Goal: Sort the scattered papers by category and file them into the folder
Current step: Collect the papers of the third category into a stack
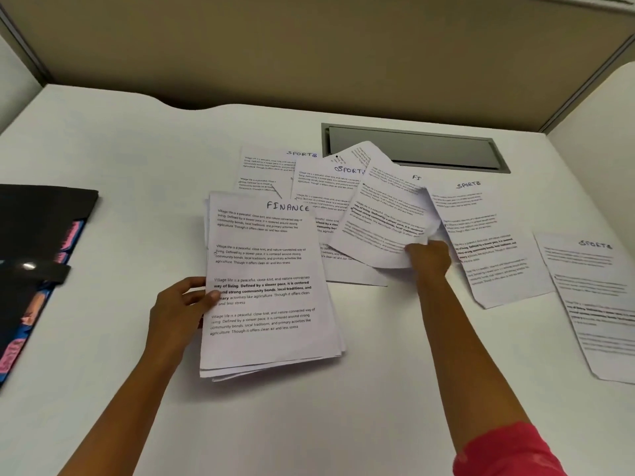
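My left hand [182, 307] grips the left edge of a stack of sheets [271, 324] whose top page is headed FINANCE, held just above the white desk [343, 407]. My right hand [427, 257] pinches the lower corner of a curled sheet [385, 214] that shows the letters "FI", lifted over the other papers. Sheets headed SPORTS lie flat: two at the back [264, 166] [330, 187], one to the right of my right hand [488, 235], and one at the far right edge [591, 297]. The black folder [37, 218] with pink and blue tabs lies at the left edge.
A grey cable hatch [415, 149] is set into the desk behind the papers. Beige partition walls [309, 46] close the desk at the back and on both sides. A curved cut-out runs along the desk's back edge on the left.
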`<action>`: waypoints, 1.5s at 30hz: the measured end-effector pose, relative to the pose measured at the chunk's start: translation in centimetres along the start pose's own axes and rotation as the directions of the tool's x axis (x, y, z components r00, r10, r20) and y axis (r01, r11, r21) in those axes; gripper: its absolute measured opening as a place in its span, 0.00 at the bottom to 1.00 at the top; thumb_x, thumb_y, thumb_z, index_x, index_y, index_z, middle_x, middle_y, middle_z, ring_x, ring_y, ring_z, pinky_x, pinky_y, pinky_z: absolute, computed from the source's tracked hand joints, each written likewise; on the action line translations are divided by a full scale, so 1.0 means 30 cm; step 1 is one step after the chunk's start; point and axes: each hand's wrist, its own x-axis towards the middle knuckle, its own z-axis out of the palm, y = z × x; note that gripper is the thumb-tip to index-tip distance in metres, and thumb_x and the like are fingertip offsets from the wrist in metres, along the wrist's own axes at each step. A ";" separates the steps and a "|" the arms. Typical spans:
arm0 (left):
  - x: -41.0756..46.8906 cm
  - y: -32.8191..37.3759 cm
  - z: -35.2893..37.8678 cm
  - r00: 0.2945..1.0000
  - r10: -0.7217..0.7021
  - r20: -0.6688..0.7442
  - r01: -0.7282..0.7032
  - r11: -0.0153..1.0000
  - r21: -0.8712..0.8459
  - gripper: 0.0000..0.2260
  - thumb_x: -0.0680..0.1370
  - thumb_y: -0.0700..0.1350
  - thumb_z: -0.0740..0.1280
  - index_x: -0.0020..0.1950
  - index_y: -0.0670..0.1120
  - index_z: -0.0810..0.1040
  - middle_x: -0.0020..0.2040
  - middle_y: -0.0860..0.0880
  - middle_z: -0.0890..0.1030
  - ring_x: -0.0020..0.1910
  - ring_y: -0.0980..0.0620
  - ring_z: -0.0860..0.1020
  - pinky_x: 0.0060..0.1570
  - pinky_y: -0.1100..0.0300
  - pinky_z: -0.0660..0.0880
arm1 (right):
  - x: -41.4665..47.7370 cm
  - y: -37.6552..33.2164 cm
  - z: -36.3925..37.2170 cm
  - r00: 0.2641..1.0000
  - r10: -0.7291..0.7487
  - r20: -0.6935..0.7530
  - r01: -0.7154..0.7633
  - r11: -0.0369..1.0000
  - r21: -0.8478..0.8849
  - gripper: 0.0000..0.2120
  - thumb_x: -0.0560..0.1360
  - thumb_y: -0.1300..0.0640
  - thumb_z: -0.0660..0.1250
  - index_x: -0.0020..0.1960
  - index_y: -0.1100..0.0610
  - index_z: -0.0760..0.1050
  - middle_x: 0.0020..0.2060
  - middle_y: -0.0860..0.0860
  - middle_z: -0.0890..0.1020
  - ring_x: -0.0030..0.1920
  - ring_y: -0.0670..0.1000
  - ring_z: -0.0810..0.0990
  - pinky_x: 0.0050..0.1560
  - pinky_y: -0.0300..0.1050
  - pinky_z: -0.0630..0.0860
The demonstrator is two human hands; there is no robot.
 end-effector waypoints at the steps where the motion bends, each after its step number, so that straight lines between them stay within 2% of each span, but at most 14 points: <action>1: 0.001 -0.003 -0.004 1.000 -0.010 -0.006 0.010 1.000 0.012 0.08 0.74 0.41 0.71 0.51 0.50 0.78 0.45 0.46 0.84 0.45 0.44 0.82 0.50 0.44 0.78 | -0.024 0.003 -0.009 0.999 0.003 0.033 -0.009 0.984 0.180 0.16 0.72 0.61 0.66 0.59 0.63 0.74 0.54 0.58 0.80 0.50 0.56 0.78 0.49 0.46 0.74; 4: 0.009 -0.014 -0.012 0.999 -0.040 -0.011 0.041 0.998 0.048 0.10 0.74 0.41 0.70 0.54 0.49 0.78 0.47 0.47 0.84 0.46 0.44 0.82 0.51 0.43 0.78 | -0.123 0.010 -0.031 0.987 0.004 0.159 -0.111 0.729 0.675 0.14 0.73 0.67 0.67 0.57 0.62 0.77 0.53 0.55 0.82 0.48 0.53 0.81 0.50 0.48 0.80; 8: 0.005 -0.022 -0.009 0.998 -0.063 -0.017 0.064 0.995 0.071 0.09 0.75 0.41 0.69 0.55 0.47 0.78 0.48 0.46 0.83 0.47 0.44 0.82 0.51 0.45 0.78 | -0.248 0.020 -0.029 0.958 -0.081 0.276 -0.185 0.563 0.806 0.15 0.73 0.70 0.67 0.59 0.66 0.76 0.53 0.57 0.82 0.53 0.55 0.81 0.53 0.50 0.80; 11: -0.003 -0.006 -0.002 0.998 -0.059 -0.030 0.062 0.994 0.086 0.06 0.77 0.48 0.66 0.49 0.48 0.80 0.46 0.45 0.84 0.45 0.43 0.82 0.51 0.45 0.78 | -0.341 0.043 0.011 0.940 -0.127 0.316 -0.140 0.702 0.698 0.13 0.72 0.66 0.70 0.56 0.63 0.77 0.51 0.57 0.82 0.50 0.55 0.81 0.53 0.49 0.79; 15: -0.011 0.021 0.013 0.992 -0.116 -0.050 0.120 0.989 0.081 0.25 0.79 0.61 0.55 0.45 0.42 0.80 0.42 0.42 0.83 0.43 0.41 0.82 0.51 0.48 0.78 | -0.444 0.116 0.068 0.904 -0.279 0.323 0.119 0.891 0.438 0.14 0.71 0.58 0.73 0.55 0.57 0.77 0.51 0.52 0.82 0.52 0.52 0.81 0.56 0.51 0.78; 17: -0.018 0.034 0.026 0.990 -0.141 -0.016 0.142 0.990 0.028 0.24 0.79 0.62 0.51 0.44 0.47 0.79 0.42 0.46 0.82 0.43 0.46 0.81 0.48 0.51 0.77 | -0.482 0.142 0.086 0.884 -0.324 0.336 0.221 0.924 0.311 0.15 0.72 0.56 0.72 0.57 0.55 0.75 0.54 0.50 0.81 0.54 0.49 0.79 0.58 0.48 0.77; 21: -0.023 0.041 0.039 0.982 -0.188 0.016 0.188 0.980 -0.065 0.19 0.82 0.56 0.50 0.52 0.45 0.76 0.43 0.49 0.80 0.43 0.50 0.80 0.39 0.59 0.74 | -0.523 0.168 0.120 0.835 -0.415 0.360 0.380 0.910 0.169 0.18 0.73 0.55 0.71 0.61 0.57 0.74 0.57 0.50 0.80 0.57 0.50 0.77 0.59 0.43 0.76; 23: -0.023 0.038 0.037 0.978 -0.201 0.049 0.203 0.978 -0.053 0.15 0.81 0.52 0.57 0.54 0.43 0.77 0.44 0.48 0.82 0.43 0.49 0.81 0.39 0.58 0.75 | -0.530 0.165 0.127 0.833 -0.454 0.317 0.421 0.891 0.170 0.15 0.74 0.57 0.70 0.59 0.58 0.75 0.53 0.48 0.80 0.51 0.48 0.78 0.49 0.27 0.75; 25: -0.017 0.028 0.030 0.980 -0.184 0.076 0.184 0.983 0.003 0.11 0.78 0.45 0.65 0.57 0.41 0.78 0.46 0.46 0.83 0.44 0.47 0.82 0.42 0.57 0.77 | -0.527 0.155 0.129 0.847 -0.483 0.220 0.444 0.872 0.205 0.12 0.74 0.59 0.69 0.57 0.58 0.75 0.49 0.48 0.79 0.47 0.46 0.78 0.43 0.22 0.73; 28: -0.017 0.015 0.015 0.986 -0.153 0.062 0.152 0.988 0.022 0.14 0.74 0.39 0.70 0.59 0.43 0.77 0.50 0.44 0.83 0.48 0.44 0.82 0.49 0.50 0.78 | -0.480 0.151 0.137 0.824 -0.561 0.078 0.545 0.823 0.159 0.11 0.76 0.61 0.65 0.59 0.59 0.74 0.53 0.52 0.79 0.51 0.48 0.77 0.52 0.25 0.71; 33: -0.021 0.024 -0.006 0.996 -0.086 0.000 0.086 0.996 0.010 0.13 0.73 0.40 0.71 0.55 0.51 0.77 0.50 0.44 0.83 0.48 0.44 0.81 0.54 0.44 0.77 | -0.353 0.209 0.137 0.693 -0.666 0.278 0.714 0.688 -0.132 0.22 0.81 0.55 0.56 0.74 0.57 0.60 0.73 0.51 0.64 0.74 0.49 0.60 0.69 0.33 0.51; 36: -0.025 0.029 -0.014 0.998 -0.069 -0.007 0.069 0.997 -0.025 0.13 0.74 0.38 0.70 0.57 0.49 0.77 0.49 0.44 0.83 0.47 0.45 0.81 0.53 0.47 0.77 | -0.322 0.286 0.093 0.649 -0.714 0.262 0.760 0.588 -0.277 0.25 0.81 0.47 0.50 0.74 0.58 0.62 0.73 0.51 0.65 0.74 0.49 0.60 0.72 0.38 0.54; 40: -0.013 0.036 -0.024 0.998 -0.064 -0.007 0.064 0.996 -0.056 0.13 0.74 0.37 0.69 0.58 0.48 0.77 0.48 0.45 0.83 0.45 0.46 0.81 0.50 0.51 0.76 | -0.300 0.386 -0.006 0.660 -0.745 0.097 0.711 0.578 -0.401 0.24 0.80 0.51 0.50 0.70 0.62 0.68 0.68 0.56 0.73 0.70 0.54 0.69 0.70 0.51 0.65; 45: -0.011 0.036 -0.007 0.998 -0.068 0.014 0.068 0.995 -0.070 0.15 0.75 0.38 0.69 0.60 0.47 0.77 0.47 0.46 0.83 0.46 0.46 0.81 0.50 0.52 0.76 | -0.282 0.447 -0.104 0.765 -0.641 -0.058 0.547 0.695 -0.466 0.24 0.80 0.51 0.49 0.68 0.63 0.69 0.66 0.58 0.74 0.68 0.56 0.71 0.68 0.50 0.67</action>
